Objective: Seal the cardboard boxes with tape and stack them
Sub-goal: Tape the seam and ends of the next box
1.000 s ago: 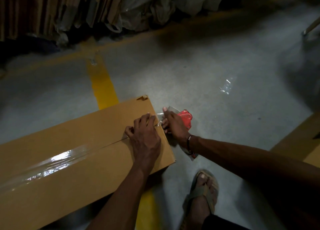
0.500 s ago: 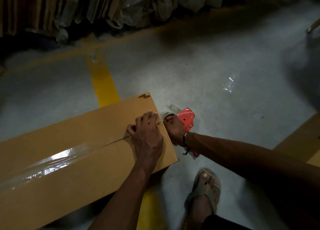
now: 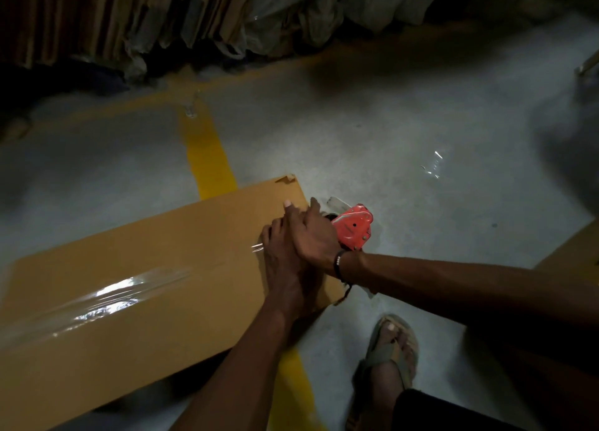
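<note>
evidently the long flat cardboard box (image 3: 155, 288) was laid on the concrete floor (image 3: 372, 145), across a yellow painted line (image 3: 207, 152), with its right end nearest the person. a strip of clear tape (image 3: 107, 297) was seen along the middle seam, glinting toward the left and reaching the right end under the hands. the left hand (image 3: 285, 265) was spread on the box top at that end, fingers apart and pressed flat on the tape. the right hand (image 3: 316, 236) was laid partly over the left; its fingers seemed to be extended onto the box edge, though whether anything was pinched beneath them could not be told. a red tape dispenser (image 3: 353, 228) was seen just beyond the box end, touching or close behind the right hand; whether it was gripped could not be told. a sandalled foot (image 3: 389, 353) was planted on the floor near the box's corner.

the box was judged to be light for its size but awkward: long, shallow, and likely to bow if lifted by one end. the board would be stiff along its edges and soft in the middle of the panels, and the taped strip would be slick. for stacking, it would best be taken by both short ends or along the long sides, palms under the bottom edges, not by the torn corner (image 3: 287, 179).
</note>
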